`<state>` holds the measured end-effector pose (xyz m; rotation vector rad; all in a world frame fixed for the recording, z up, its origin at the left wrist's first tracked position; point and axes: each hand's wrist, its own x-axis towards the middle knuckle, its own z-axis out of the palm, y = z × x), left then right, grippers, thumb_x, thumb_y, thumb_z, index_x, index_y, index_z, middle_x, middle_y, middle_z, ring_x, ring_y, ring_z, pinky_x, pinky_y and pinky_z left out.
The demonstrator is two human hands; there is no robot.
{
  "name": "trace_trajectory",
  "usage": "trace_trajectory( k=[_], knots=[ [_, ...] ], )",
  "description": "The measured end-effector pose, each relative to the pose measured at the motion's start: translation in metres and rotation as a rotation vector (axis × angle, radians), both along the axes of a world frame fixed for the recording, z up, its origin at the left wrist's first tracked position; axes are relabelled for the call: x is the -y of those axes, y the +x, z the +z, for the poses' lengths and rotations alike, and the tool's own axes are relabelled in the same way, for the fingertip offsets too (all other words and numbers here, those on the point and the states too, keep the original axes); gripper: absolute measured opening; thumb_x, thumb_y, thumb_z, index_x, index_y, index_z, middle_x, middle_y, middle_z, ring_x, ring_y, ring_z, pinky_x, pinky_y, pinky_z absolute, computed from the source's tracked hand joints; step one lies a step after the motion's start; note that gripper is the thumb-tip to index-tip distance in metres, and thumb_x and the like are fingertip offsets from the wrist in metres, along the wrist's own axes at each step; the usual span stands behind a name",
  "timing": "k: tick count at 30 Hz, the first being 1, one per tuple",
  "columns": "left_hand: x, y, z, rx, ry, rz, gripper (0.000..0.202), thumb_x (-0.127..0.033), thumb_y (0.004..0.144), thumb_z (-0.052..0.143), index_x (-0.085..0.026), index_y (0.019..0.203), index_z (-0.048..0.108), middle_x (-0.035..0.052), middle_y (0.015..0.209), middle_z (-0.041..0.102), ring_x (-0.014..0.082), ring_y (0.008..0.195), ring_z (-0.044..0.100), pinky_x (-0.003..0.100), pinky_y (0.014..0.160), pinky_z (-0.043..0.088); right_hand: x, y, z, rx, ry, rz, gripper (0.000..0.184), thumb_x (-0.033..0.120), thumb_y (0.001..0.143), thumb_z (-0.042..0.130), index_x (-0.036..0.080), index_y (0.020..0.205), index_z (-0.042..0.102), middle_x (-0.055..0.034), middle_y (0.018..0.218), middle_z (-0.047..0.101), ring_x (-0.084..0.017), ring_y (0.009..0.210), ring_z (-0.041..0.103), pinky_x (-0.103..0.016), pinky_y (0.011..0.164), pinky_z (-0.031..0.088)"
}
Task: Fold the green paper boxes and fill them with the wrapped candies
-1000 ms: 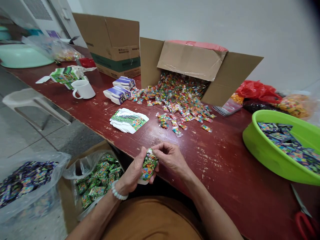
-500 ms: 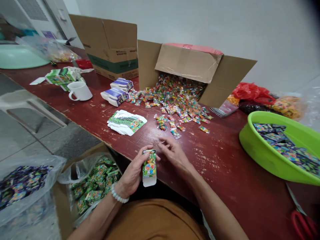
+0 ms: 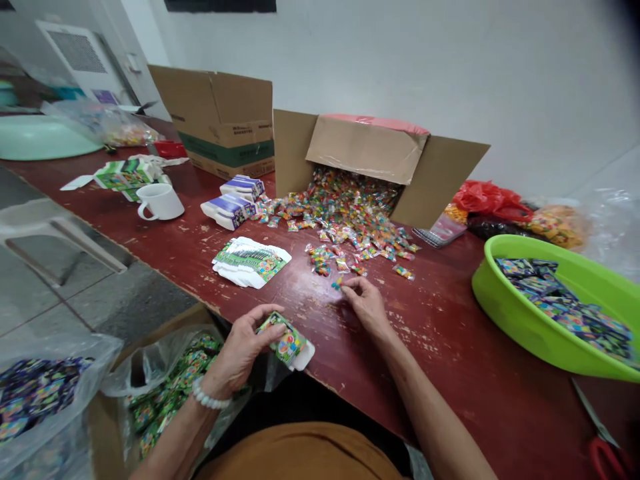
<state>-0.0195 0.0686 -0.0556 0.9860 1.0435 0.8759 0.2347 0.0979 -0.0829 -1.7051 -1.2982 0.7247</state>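
My left hand [image 3: 246, 347] is closed around a small green printed candy box [image 3: 289, 343], held tilted over the table's front edge with its white end flap pointing right. Between the thumb and fingers of my right hand [image 3: 367, 305] is a small candy packet [image 3: 337, 283], pinched just above the tabletop. Beyond it lies a loose pile of clear-wrapped colourful candies [image 3: 357, 220], spilling from a cardboard carton on its side. Left of the pile, a fanned stack of flat green boxes [image 3: 251, 261] rests on the table.
A white mug [image 3: 161, 201] and purple boxes [image 3: 230, 211] stand at the left. At right are a lime-green basin [image 3: 525, 339] of dark packets and red-handled scissors [image 3: 607, 453]. Bags of packets [image 3: 173, 383] sit below the table's left edge. Behind stands a tall carton [image 3: 225, 127].
My right hand has reached forward and right and now pinches a candy packet. My left hand has moved slightly left and down, turning the box so its flap end points right.
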Motion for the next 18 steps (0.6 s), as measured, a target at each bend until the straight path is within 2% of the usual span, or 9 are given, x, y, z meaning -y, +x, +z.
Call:
trace_trajectory(
  k=[2,4,5,7,11,15,18],
  knots=[
    [-0.005,0.002,0.002,0.047,0.003,0.111,0.050,-0.034,0.066,0.084,-0.016,0.102,0.055,0.0001,0.079,0.062,0.0161,0.069,0.061,0.027,0.057,0.054,0.018,-0.014,0.004,-0.141,-0.015,0.107,0.024,0.042,0.081,0.058,0.019,0.089,0.060,-0.0001,0.070,0.064,-0.015,0.059,0.058,-0.028,0.058,0.047],
    [-0.005,0.005,0.003,0.115,-0.006,0.181,0.050,-0.033,0.063,0.086,-0.017,0.097,0.053,-0.0005,0.078,0.062,0.0167,0.068,0.062,0.028,0.056,0.055,0.035,-0.028,0.008,-0.402,-0.046,0.263,0.023,0.041,0.081,0.060,0.019,0.090,0.059,0.0035,0.062,0.057,-0.012,0.051,0.050,-0.025,0.052,0.044],
    [-0.004,0.006,0.003,0.152,-0.013,0.201,0.050,-0.031,0.063,0.087,-0.017,0.095,0.052,-0.0008,0.078,0.062,0.0163,0.068,0.062,0.028,0.058,0.055,0.042,-0.034,0.011,-0.445,-0.039,0.317,0.021,0.039,0.081,0.061,0.020,0.089,0.060,0.0041,0.062,0.056,-0.012,0.051,0.048,-0.024,0.051,0.042],
    [0.001,0.009,0.001,0.216,-0.022,0.203,0.047,-0.027,0.063,0.087,-0.018,0.091,0.051,-0.0012,0.078,0.063,0.0143,0.067,0.062,0.025,0.060,0.053,0.052,-0.043,0.017,-0.401,0.029,0.359,0.014,0.033,0.082,0.061,0.020,0.088,0.062,0.0022,0.069,0.059,-0.013,0.060,0.052,-0.025,0.058,0.044],
    [0.012,0.008,-0.003,0.239,-0.031,0.051,0.038,-0.021,0.065,0.085,-0.016,0.085,0.054,0.0000,0.081,0.064,0.0123,0.072,0.061,0.021,0.065,0.049,0.054,-0.047,0.031,-0.283,0.121,0.366,0.009,0.027,0.084,0.059,0.021,0.088,0.064,-0.0010,0.084,0.065,-0.017,0.080,0.058,-0.029,0.074,0.046],
    [0.019,0.011,-0.002,0.233,-0.053,-0.158,0.050,-0.019,0.062,0.085,-0.018,0.107,0.062,0.0061,0.101,0.067,0.0188,0.092,0.062,0.025,0.076,0.049,0.049,-0.045,0.036,-0.334,0.078,0.363,0.015,0.030,0.082,0.063,0.021,0.094,0.063,-0.0001,0.081,0.064,-0.015,0.071,0.055,-0.027,0.066,0.045],
    [0.019,0.019,0.002,0.240,-0.094,-0.339,0.050,-0.018,0.061,0.082,-0.014,0.108,0.066,0.0082,0.095,0.068,0.0199,0.085,0.064,0.026,0.074,0.049,0.047,-0.047,0.037,-0.475,0.055,0.316,0.030,0.033,0.077,0.069,0.021,0.102,0.059,0.0016,0.077,0.059,-0.013,0.065,0.051,-0.024,0.056,0.041]
  ],
)
